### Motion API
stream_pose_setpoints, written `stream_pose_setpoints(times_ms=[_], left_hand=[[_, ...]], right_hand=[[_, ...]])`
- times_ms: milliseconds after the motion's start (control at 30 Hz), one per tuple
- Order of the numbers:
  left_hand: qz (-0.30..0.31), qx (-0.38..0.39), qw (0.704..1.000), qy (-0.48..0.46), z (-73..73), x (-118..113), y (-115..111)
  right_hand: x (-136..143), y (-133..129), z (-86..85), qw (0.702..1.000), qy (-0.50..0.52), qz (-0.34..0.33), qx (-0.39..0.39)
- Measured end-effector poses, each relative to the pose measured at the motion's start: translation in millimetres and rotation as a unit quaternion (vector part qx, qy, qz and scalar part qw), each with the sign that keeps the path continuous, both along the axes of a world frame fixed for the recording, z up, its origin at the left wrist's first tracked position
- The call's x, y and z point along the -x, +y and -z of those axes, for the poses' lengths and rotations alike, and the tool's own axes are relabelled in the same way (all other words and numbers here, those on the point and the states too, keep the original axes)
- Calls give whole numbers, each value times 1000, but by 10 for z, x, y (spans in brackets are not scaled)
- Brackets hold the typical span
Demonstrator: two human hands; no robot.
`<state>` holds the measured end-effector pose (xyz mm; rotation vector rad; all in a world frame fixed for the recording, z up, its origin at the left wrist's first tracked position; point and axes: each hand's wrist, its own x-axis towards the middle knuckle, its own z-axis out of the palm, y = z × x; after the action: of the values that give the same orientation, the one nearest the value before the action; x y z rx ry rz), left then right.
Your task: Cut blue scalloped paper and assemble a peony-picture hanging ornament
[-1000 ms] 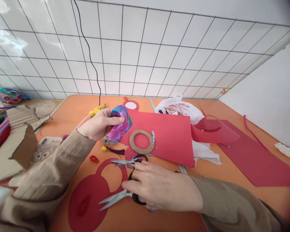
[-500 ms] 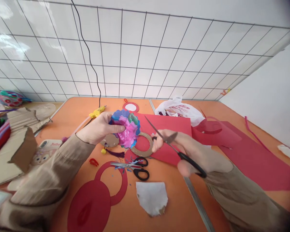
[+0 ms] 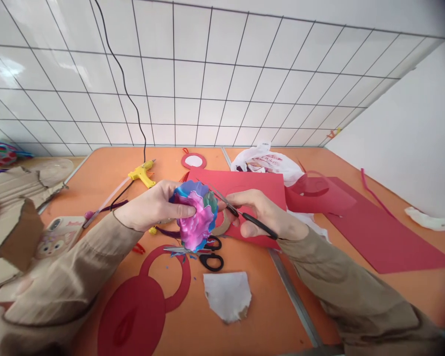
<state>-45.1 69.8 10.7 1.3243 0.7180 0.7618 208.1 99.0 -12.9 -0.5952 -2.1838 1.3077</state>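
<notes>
My left hand [image 3: 158,206] pinches a bundle of ruffled, petal-like pieces [image 3: 196,222], pink in front with blue and green behind. My right hand [image 3: 261,210] grips black-handled scissors [image 3: 257,225] with the fingers in the loops. Their blades point up and left, close to the bundle's right edge; whether they touch it I cannot tell. Under the bundle, a second pair of scissors [image 3: 212,262] lies on the orange table [image 3: 185,321] among blue scraps. Behind the hands a cardboard ring [image 3: 222,228] is partly covered.
A yellow glue gun [image 3: 143,173] with a black cord lies at the back left. Red sheets [image 3: 350,212] and a white plastic bag [image 3: 269,160] are at the back right. Nearer are a red ring [image 3: 185,277], a red disc [image 3: 131,316] and a torn white piece [image 3: 228,296]. Cardboard [image 3: 17,230] stands at left.
My right hand has brought the scissors left to the bundle, and their blades are closer together. My left hand has lowered the bundle slightly, still holding it. The view has shifted a little.
</notes>
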Motion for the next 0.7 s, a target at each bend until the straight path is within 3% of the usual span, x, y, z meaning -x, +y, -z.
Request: stream_pose_setpoints(times_ms=[700], left_hand=[[22, 16, 999, 24, -14, -24, -9]], right_hand=[[93, -84, -66, 999, 13, -31, 23]])
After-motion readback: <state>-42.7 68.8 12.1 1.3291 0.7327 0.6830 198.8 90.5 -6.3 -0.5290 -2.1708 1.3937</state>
